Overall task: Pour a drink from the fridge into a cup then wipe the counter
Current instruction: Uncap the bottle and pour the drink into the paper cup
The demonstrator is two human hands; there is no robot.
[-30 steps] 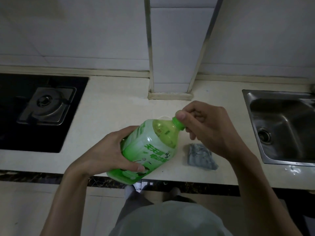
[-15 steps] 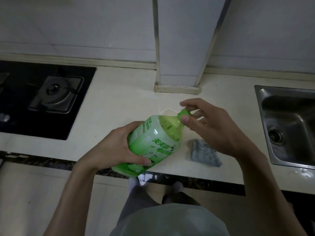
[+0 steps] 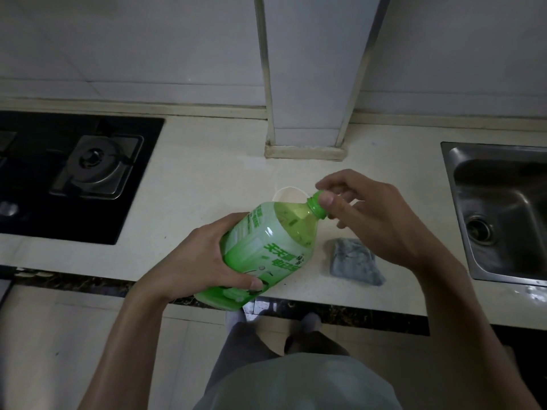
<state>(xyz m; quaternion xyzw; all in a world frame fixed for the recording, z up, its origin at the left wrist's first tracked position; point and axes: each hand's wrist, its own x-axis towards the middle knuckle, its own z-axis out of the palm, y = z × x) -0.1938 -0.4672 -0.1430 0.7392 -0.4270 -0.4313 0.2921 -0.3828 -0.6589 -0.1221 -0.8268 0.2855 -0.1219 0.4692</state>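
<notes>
**Step in hand (judged):** taking the cap off, ahead of the pour.

- **Method:** Clamp the bottle (image 3: 266, 250) firmly with your left hand (image 3: 204, 261) so the body cannot turn with the cap (image 3: 316, 202). Twist with your right hand (image 3: 370, 214) alone. Bring the neck nearer upright before the cap frees. The bottle lies tilted toward your right hand and looks well filled, so a loose cap at this angle could let drink run onto the counter (image 3: 207, 184). Squeeze lightly, as the plastic wall probably gives.
- **Left hand:** wrapped round the lower half of the bottle, thumb across the label and fingers curled behind. It holds the bottle clear of the counter, above the front edge.
- **Right hand:** thumb and forefinger pinch the green cap. The other fingers are loosely curled and hold nothing.
- **Cup (image 3: 284, 189):** on the counter just beyond the bottle's shoulder, between your two hands. Only part of its rim shows.
- **Cloth (image 3: 353, 261):** grey and folded, on the counter under your right wrist, untouched.
- **Sink (image 3: 503, 208):** outward of your right hand.
- **Hob (image 3: 74, 173):** outward of your left hand.
</notes>
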